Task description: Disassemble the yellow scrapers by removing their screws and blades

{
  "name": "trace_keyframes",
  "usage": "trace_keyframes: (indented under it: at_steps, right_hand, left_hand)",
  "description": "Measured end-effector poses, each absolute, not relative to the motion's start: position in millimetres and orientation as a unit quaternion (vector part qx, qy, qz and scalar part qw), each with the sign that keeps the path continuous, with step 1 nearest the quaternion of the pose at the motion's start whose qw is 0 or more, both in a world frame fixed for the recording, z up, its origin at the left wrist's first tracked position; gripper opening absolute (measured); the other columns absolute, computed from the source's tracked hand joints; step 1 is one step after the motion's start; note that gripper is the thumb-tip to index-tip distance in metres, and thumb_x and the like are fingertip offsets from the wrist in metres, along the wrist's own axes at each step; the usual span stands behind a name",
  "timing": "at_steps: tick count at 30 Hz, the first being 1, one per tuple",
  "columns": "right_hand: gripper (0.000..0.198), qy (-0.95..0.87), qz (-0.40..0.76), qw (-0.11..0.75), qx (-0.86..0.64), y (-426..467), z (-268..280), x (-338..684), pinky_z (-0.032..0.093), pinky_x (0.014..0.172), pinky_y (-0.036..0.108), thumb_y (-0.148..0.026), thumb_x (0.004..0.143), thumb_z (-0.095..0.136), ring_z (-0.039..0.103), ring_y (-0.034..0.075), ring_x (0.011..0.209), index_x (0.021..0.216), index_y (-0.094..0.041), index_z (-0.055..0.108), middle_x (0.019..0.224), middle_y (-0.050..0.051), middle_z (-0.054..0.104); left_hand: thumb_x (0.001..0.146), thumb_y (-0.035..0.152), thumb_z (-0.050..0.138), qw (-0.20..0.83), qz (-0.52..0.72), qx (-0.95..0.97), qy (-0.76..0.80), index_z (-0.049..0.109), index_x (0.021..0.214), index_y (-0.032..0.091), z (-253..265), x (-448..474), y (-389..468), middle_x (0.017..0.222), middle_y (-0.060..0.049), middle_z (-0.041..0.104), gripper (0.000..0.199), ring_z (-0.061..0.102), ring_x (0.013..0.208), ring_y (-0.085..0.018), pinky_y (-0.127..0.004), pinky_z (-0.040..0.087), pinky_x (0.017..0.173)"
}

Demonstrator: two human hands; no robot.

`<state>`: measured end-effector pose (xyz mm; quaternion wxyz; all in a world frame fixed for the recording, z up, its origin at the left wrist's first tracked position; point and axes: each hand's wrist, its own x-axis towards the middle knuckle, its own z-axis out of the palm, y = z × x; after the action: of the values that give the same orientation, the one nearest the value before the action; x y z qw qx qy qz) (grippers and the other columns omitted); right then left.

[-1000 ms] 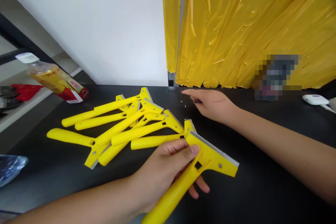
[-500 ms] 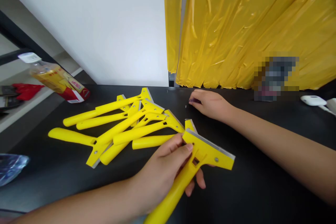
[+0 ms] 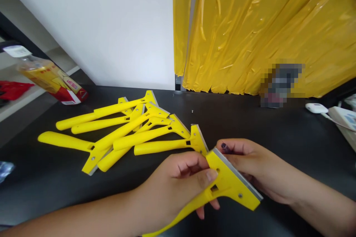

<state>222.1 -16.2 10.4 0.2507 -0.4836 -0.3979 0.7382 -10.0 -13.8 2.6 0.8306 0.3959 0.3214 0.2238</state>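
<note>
My left hand (image 3: 189, 181) is closed round a yellow scraper (image 3: 230, 183), its thumb pressed on the head near a small round hole. A metal blade runs along the head's upper edge, and a screw sits near the head's right end. Close behind the blade is my right hand (image 3: 250, 163), fingers curled round a small dark object (image 3: 225, 148) whose kind I cannot make out. Whether that hand touches the scraper is unclear. Several more yellow scrapers (image 3: 122, 135) lie in an overlapping pile to the left. One small screw (image 3: 192, 111) stands on the black table beyond them.
A drink bottle (image 3: 50, 77) with a white cap leans at the back left. Along the back are a white panel (image 3: 125, 29) and a yellow plastic sheet (image 3: 236, 37). A small white device (image 3: 316, 108) with a cable lies at the right, near a pale box (image 3: 345, 118).
My right hand has come back from the table near the small screw to the scraper's blade. The held scraper has shifted slightly right and down, its head turned more. The view has shifted slightly right.
</note>
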Motion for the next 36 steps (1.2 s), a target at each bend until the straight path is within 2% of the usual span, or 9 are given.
trace_keyframes:
  at_steps: [6,12,19,24,27,29,31,34,36]
  right_hand:
    - [0.039,-0.370,0.747,0.292,-0.469,-15.6,9.3,228.7,0.039,0.058,0.023,-0.056,0.091,0.082,0.046,0.011,0.064,0.093,-0.018,0.072,0.079,0.001,0.060]
    - [0.041,-0.374,0.761,0.263,-0.459,-18.3,12.8,230.5,0.042,0.057,0.023,-0.055,0.086,0.086,0.049,0.011,0.064,0.104,-0.019,0.077,0.082,0.002,0.064]
    - [0.038,-0.365,0.765,0.259,-0.464,-16.9,9.7,230.3,0.040,0.057,0.024,-0.053,0.085,0.088,0.045,0.011,0.062,0.099,-0.020,0.076,0.075,-0.001,0.058]
    - [0.041,-0.373,0.751,0.269,-0.474,-15.9,7.4,227.2,0.036,0.057,0.024,-0.057,0.084,0.088,0.040,0.010,0.061,0.092,-0.019,0.072,0.073,-0.002,0.056]
    - [0.042,-0.379,0.741,0.268,-0.484,-14.4,5.3,225.7,0.034,0.057,0.023,-0.057,0.085,0.087,0.041,0.010,0.062,0.086,-0.019,0.069,0.073,-0.002,0.057]
    - [0.043,-0.370,0.733,0.294,-0.488,-10.8,3.9,227.4,0.032,0.055,0.021,-0.059,0.088,0.084,0.039,0.009,0.061,0.087,-0.019,0.072,0.071,-0.003,0.054]
    - [0.043,-0.362,0.712,0.357,-0.484,-3.9,1.8,232.7,0.040,0.057,0.021,-0.061,0.092,0.079,0.046,0.010,0.067,0.091,-0.019,0.077,0.079,0.000,0.058]
    - [0.041,-0.362,0.653,0.464,-0.477,11.6,-3.7,246.5,0.058,0.077,0.027,-0.061,0.096,0.075,0.060,0.017,0.091,0.100,-0.020,0.081,0.101,0.005,0.065]
    - [0.039,-0.360,0.619,0.507,-0.480,23.9,-8.8,256.2,0.059,0.080,0.026,-0.059,0.097,0.075,0.058,0.016,0.087,0.100,-0.021,0.081,0.095,0.003,0.063]
  left_hand:
    - [0.098,0.048,0.079,0.813,0.253,0.400,0.340,0.071,0.099,0.015,0.9,-10.0,-7.4,0.087,-0.004,0.071,0.034,0.074,0.077,-0.017,-0.020,0.057,0.057]
    - [0.099,0.048,0.077,0.821,0.233,0.397,0.337,0.068,0.100,0.015,0.7,-9.9,-5.5,0.090,-0.005,0.072,0.034,0.074,0.074,-0.016,-0.019,0.057,0.056]
    - [0.101,0.037,0.078,0.820,0.247,0.393,0.334,0.067,0.111,0.021,-2.3,-11.2,-8.2,0.107,-0.004,0.071,0.022,0.076,0.076,-0.015,-0.020,0.059,0.057]
    - [0.100,0.037,0.078,0.819,0.243,0.376,0.359,0.067,0.104,0.019,-1.2,-10.7,-6.6,0.097,-0.004,0.075,0.022,0.079,0.079,-0.018,-0.022,0.061,0.059]
    - [0.101,0.034,0.076,0.825,0.229,0.364,0.366,0.070,0.109,0.017,0.4,-10.5,-4.3,0.104,-0.009,0.080,0.020,0.081,0.087,-0.021,-0.021,0.063,0.061]
    - [0.102,0.033,0.074,0.831,0.222,0.355,0.367,0.071,0.112,0.017,1.4,-10.6,-3.0,0.107,-0.011,0.081,0.019,0.081,0.090,-0.022,-0.021,0.063,0.061]
    - [0.102,0.032,0.073,0.836,0.217,0.341,0.371,0.072,0.112,0.016,2.0,-10.7,-2.4,0.104,-0.012,0.081,0.019,0.082,0.089,-0.022,-0.020,0.063,0.058]
    - [0.101,0.030,0.073,0.840,0.209,0.330,0.377,0.073,0.110,0.014,1.9,-10.9,-2.7,0.101,-0.013,0.082,0.018,0.081,0.085,-0.022,-0.019,0.061,0.055]
    - [0.101,0.029,0.074,0.841,0.207,0.329,0.376,0.075,0.109,0.014,1.6,-10.9,-3.0,0.100,-0.012,0.082,0.017,0.081,0.083,-0.021,-0.018,0.061,0.054]
